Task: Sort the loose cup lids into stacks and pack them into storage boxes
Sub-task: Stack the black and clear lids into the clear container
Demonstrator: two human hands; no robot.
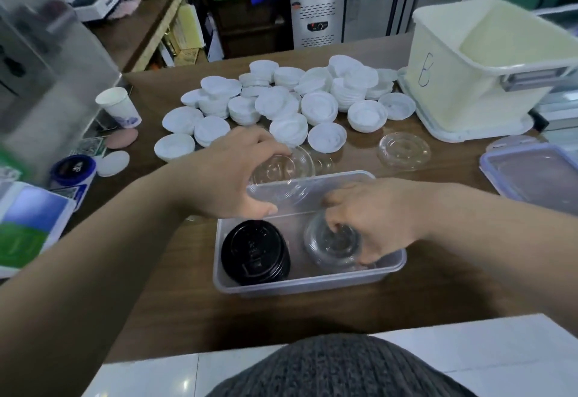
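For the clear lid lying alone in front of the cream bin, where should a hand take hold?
Take the clear lid by its outer rim, pinching from above on its near side. It lies flat on the table, apart from the white lids, so the rim is the only edge offered, and that side looks unobstructed.
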